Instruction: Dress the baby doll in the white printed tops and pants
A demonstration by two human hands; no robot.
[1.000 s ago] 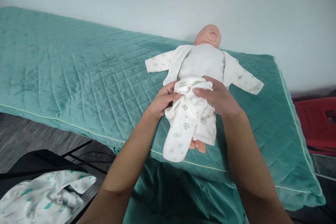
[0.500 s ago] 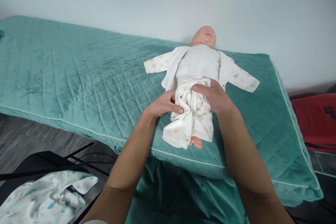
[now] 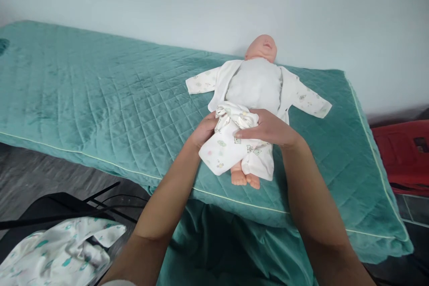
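A baby doll [image 3: 256,82] lies on its back on the green quilted bed, head toward the wall. Its white printed jacket [image 3: 310,97] is spread apart at the front with both sleeves out to the sides. Over the doll's legs are white printed baby pants [image 3: 221,149], bunched near the waist. My left hand [image 3: 205,130] grips the pants at their left side, fingers partly hidden by the cloth. My right hand [image 3: 268,128] is closed on the bunched fabric, thumb on top. Both doll feet [image 3: 238,178] show below the cloth.
The green quilted bed [image 3: 117,98] runs along a pale wall [image 3: 150,0]. At the lower left, a white patterned cloth [image 3: 63,250] lies on a black chair [image 3: 50,208]. A red plastic object [image 3: 402,152] stands beyond the bed's right end.
The left pant leg has been lifted and folded up to the left, uncovering a second doll foot. My right hand has moved slightly down and left, and my left hand slightly up.
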